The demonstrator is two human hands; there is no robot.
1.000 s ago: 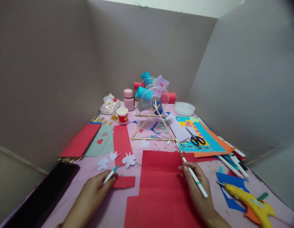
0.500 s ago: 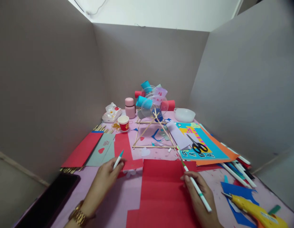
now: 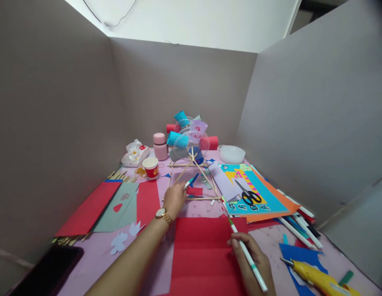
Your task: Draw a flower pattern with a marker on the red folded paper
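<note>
My right hand [image 3: 251, 261] grips a white marker [image 3: 248, 257] with a green tip, held over the right part of a creased red paper sheet [image 3: 206, 255]. My left hand [image 3: 175, 198], a gold watch [image 3: 161, 213] on its wrist, reaches forward to the front of a stick frame [image 3: 209, 199]. Its fingers are closed on a white marker cap [image 3: 188, 183] with a teal end. Just right of those fingers lies a small red paper piece [image 3: 195, 191], inside the frame's base. The frame bears clear discs with blue and red cups [image 3: 177, 139].
Scissors [image 3: 248, 197] lie on a blue patterned sheet [image 3: 261, 181]; several markers [image 3: 298, 232] and a yellow glue gun [image 3: 317, 277] are at right. At left are a paper cup [image 3: 151, 167], red paper [image 3: 89, 209], white cutouts [image 3: 119, 242] and a phone [image 3: 47, 271].
My left hand has moved forward and right, to the stick frame. A red paper piece now lies inside the frame's base, and white cutouts lie farther left. The right hand still holds the marker.
</note>
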